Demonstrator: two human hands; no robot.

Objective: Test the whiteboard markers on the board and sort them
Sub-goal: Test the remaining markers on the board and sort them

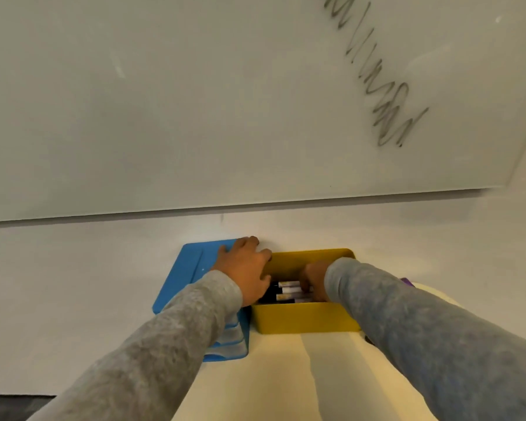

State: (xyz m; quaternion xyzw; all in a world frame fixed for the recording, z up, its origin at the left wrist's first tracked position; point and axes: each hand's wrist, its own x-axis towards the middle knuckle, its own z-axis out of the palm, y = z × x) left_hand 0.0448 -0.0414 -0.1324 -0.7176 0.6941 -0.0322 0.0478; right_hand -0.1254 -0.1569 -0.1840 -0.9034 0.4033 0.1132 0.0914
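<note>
A yellow box point(304, 319) stands on a cream table against the wall. Several whiteboard markers point(289, 290) with white and dark barrels lie inside it. My right hand point(315, 278) reaches down into the box among the markers, fingers curled; whether it grips one is hidden by the sleeve. My left hand point(246, 268) rests with spread fingers over the gap between the yellow box's left rim and a blue tray point(186, 271), holding nothing visible. The whiteboard point(195, 101) hangs on the wall above, with grey scribbles point(377, 77) at its upper right.
The cream table point(286, 378) fills the lower middle. A purple object point(407, 281) peeks out behind my right sleeve. The white wall runs below the board's lower edge. A dark floor strip shows at bottom left.
</note>
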